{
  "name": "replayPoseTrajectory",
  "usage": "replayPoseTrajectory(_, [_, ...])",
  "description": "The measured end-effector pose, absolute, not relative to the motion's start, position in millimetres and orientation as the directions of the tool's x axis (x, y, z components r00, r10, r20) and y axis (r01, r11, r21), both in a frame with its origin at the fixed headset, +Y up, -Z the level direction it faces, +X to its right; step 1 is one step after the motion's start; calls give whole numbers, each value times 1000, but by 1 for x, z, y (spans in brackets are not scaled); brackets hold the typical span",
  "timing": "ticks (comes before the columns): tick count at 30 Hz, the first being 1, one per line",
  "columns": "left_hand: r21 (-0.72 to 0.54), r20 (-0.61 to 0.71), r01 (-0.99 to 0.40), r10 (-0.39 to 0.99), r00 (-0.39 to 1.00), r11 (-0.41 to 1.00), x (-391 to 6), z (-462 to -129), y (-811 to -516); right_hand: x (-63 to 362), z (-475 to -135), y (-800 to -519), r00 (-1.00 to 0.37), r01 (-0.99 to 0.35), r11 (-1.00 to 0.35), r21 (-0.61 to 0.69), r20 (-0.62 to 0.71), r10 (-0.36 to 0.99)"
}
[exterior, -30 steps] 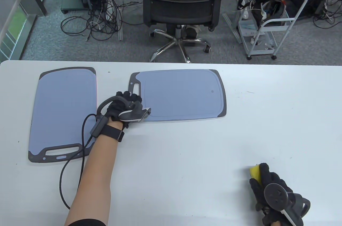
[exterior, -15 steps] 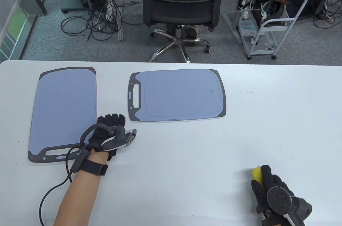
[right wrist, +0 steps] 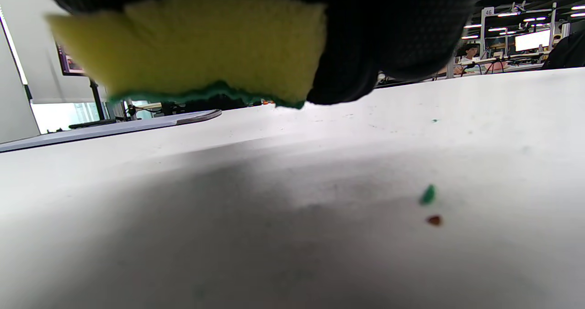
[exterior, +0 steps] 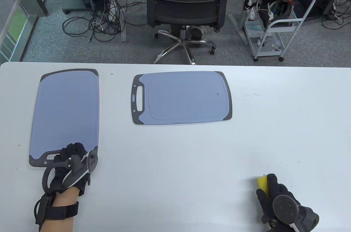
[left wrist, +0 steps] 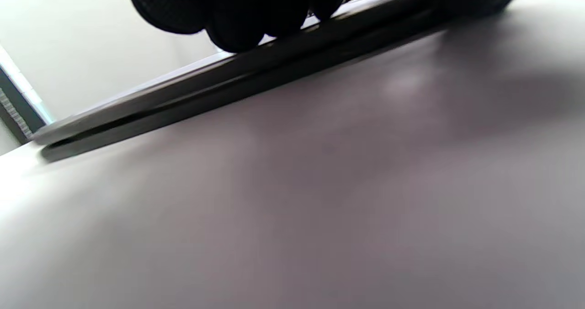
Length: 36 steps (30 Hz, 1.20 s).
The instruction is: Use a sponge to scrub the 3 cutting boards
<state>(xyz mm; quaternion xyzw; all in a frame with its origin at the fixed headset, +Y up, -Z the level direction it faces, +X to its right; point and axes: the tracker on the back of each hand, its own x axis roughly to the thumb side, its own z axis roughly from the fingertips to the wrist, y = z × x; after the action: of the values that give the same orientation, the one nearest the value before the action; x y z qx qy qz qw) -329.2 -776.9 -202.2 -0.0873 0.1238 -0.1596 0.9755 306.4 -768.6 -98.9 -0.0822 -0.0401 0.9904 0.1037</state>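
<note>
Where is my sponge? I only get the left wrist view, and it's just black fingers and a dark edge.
Observer: The right hand holds the sponge, low over the table.
Operator: What's the dark edge?
Observer: The handle end of the left cutting board. The left hand has its fingers on it.
Operator: Any other boards?
Observer: One more shows, the middle cutting board, lying apart from the left one.

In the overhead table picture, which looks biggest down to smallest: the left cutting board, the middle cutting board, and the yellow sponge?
1. Left cutting board and middle cutting board: too close in size to rank.
2. Yellow sponge: clearly smallest, partly hidden.
</note>
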Motion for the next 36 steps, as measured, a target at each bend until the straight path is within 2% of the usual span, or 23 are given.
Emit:
replayPoseTrajectory(2, [-237,-261,228,-287,922,945,-340,-200,-776,307,-100,-770,-964,-202,-975,-91,-155,215])
replayPoseTrajectory(5, [-239,-246,140,-199,949,961,-348,-203,-774,307,-102,-770,-965,-199,-977,-82,-155,210])
replayPoseTrajectory(6, [-267,-217,131,-192,957,955,-350,-204,-776,307,-102,-770,-965,-201,-976,-83,-155,212])
replayPoseTrajectory(10, [-178,-176,125,-157,972,976,-357,-204,-777,306,-101,-767,-962,-218,-970,-104,-142,231])
replayPoseTrajectory(15, [-160,-131,122,-144,981,979,-359,-204,-777,308,-102,-768,-960,-230,-967,-107,-140,244])
replayPoseTrajectory(17, [-105,-121,50,-63,991,993,-356,-204,-774,307,-102,-768,-960,-232,-967,-105,-138,245])
replayPoseTrajectory(19, [52,-120,0,7,993,999,-343,-204,-767,307,-103,-767,-961,-227,-968,-106,-135,241])
replayPoseTrajectory(22, [269,-104,15,13,994,963,-327,-203,-754,308,-103,-767,-963,-218,-970,-109,-137,232])
replayPoseTrajectory(24, [409,-84,-42,83,993,912,-322,-197,-746,308,-103,-766,-968,-197,-974,-109,-138,211])
replayPoseTrajectory(25, [439,-88,-78,129,988,895,-322,-195,-742,308,-103,-766,-966,-202,-973,-111,-138,217])
replayPoseTrajectory(28, [524,-33,-326,401,915,787,-334,-188,-733,308,-104,-766,-962,-221,-969,-114,-136,235])
replayPoseTrajectory(29, [553,-23,-367,454,891,748,-337,-186,-731,308,-104,-766,-964,-216,-970,-111,-135,230])
replayPoseTrajectory(31, [630,37,-514,639,769,582,-352,-179,-725,308,-105,-766,-964,-216,-970,-108,-135,229])
replayPoseTrajectory(33, [639,92,-643,788,608,422,-362,-177,-724,309,-105,-766,-962,-223,-968,-113,-136,238])
replayPoseTrajectory(35, [627,132,-718,867,480,302,-366,-175,-728,309,-105,-766,-961,-227,-968,-112,-137,241])
replayPoseTrajectory(36, [622,137,-729,877,461,286,-367,-176,-729,309,-105,-766,-961,-226,-968,-111,-138,240])
